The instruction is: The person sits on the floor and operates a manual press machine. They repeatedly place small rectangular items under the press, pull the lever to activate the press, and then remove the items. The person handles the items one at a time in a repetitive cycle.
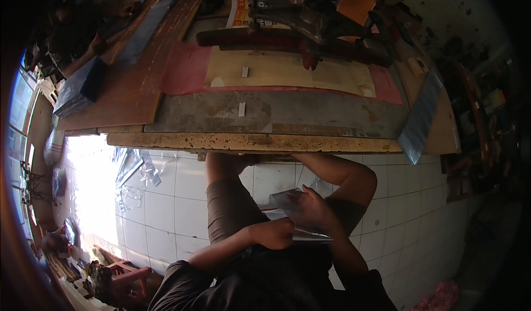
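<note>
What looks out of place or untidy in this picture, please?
Clear plastic scraps lie scattered on the tiled floor to the person's left, looking like litter. At the right, a bluish strip lies slanted, its end poking past the table's front edge.

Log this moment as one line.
right hand: holding clear plastic | left hand: closed at plastic | workbench: ahead | scraps: on tiled floor
</note>
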{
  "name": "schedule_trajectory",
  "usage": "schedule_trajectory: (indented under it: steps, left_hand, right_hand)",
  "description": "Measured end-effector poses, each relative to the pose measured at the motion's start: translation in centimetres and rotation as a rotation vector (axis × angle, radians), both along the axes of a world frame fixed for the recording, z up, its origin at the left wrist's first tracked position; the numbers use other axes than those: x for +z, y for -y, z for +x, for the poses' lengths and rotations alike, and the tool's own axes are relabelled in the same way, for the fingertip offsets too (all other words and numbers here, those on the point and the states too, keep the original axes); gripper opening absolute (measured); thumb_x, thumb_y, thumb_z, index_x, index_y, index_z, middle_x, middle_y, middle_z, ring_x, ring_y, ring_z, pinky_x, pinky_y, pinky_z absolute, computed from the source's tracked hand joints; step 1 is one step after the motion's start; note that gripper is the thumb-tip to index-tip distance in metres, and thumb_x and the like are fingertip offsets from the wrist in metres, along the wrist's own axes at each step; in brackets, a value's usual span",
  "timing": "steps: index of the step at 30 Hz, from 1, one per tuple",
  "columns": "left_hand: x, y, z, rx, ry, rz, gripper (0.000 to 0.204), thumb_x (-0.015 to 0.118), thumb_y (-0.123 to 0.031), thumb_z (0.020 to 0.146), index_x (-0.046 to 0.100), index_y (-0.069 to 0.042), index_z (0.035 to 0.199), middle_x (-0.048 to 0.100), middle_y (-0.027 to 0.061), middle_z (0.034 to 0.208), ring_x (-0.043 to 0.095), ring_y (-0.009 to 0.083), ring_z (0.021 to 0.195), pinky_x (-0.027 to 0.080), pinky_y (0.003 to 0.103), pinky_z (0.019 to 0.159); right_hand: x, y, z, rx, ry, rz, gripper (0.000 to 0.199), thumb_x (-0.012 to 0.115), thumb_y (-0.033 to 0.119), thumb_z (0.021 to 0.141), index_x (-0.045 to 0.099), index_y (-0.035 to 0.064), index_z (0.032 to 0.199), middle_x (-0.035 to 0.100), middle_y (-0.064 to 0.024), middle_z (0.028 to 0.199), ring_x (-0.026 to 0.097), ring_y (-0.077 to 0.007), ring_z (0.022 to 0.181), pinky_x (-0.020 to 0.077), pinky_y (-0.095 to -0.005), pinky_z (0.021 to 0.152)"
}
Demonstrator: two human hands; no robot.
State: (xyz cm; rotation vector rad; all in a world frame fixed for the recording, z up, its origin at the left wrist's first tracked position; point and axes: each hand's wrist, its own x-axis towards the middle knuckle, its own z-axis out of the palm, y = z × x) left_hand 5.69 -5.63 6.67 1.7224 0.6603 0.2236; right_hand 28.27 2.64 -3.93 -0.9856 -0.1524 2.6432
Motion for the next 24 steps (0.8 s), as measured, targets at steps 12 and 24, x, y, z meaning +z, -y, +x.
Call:
schedule_trajectory:
  steps: [12, 24]
  left_hand:
    - [-3.4, 3.5, 0.8, 0.088, 0.157, -0.015, 0.041, 0.051, -0.004, 0.079, 0.06, 0.01, 0.117, 0.06, 0.0318, 0.118, 0.06, 0.0451, 0.109, 0.049, 0.047, 0.096]
    - [1.8, 0.2, 0.0, -0.084, -0.072, -0.066, 0.049, 0.05, -0.003, 0.08, 0.058, 0.007, 0.127, 0.062, 0.0324, 0.114, 0.06, 0.0454, 0.108, 0.049, 0.047, 0.093]
  right_hand:
    - [24.5, 3.1, 3.2, -0.235, 0.424, 1.351, 0.048, 0.066, 0.009, 0.094, 0.044, 0.0005, 0.136, 0.069, -0.015, 0.098, 0.07, -0.0191, 0.077, 0.0555, -0.0299, 0.056]
    - [23.8, -7.5, 2.4, -0.542, 1.593, 1.803, 0.08, 0.072, 0.01, 0.087, 0.029, 0.0089, 0.154, 0.057, -0.0165, 0.127, 0.056, -0.0305, 0.12, 0.047, -0.0498, 0.102]
